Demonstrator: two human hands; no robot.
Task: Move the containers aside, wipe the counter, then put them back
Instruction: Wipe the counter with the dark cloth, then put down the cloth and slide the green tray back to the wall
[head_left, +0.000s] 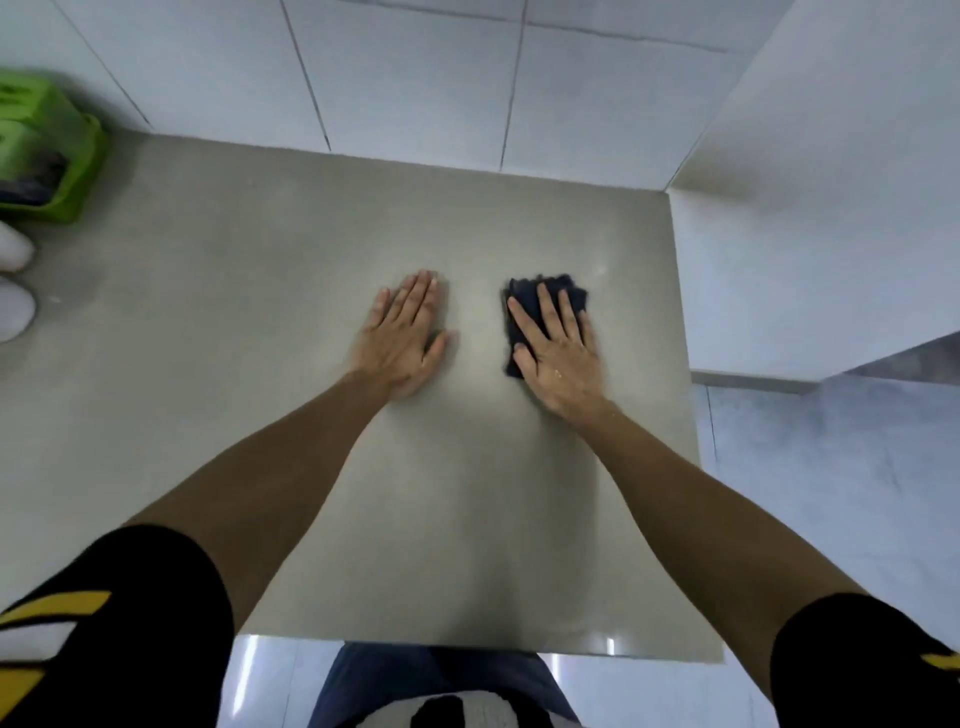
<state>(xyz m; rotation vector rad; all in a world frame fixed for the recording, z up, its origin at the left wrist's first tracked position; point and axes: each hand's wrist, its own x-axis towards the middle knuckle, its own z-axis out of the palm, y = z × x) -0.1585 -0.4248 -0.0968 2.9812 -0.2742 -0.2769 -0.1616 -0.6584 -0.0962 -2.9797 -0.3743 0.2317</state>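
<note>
From the head camera, a person stood at a grey counter (311, 260) and looked down at both arms stretched out over it.

The left hand (402, 338) lay flat on the counter, palm down, with the fingers straight and close together. It held nothing.

The right hand (558, 353) was also spread flat, palm down. It pressed on a dark cloth (524, 306) that lay bunched on the counter under the fingers. The cloth stuck out past the fingertips on the far side and past the thumb on the left. The two hands were near each other but apart, in the middle of the counter.

Far off on the left edge sat a green container (67, 150) with something dark inside it. Nearer than that, also at the left edge, were two white round things (15, 280). They were cut off by the edge of the picture, so I could not tell what they were.

White wall tiles (415, 78) stood behind the counter. On the right a white wall (805, 208) met the counter's edge. The person wore black short sleeves (156, 597) with yellow and white stripes.
</note>
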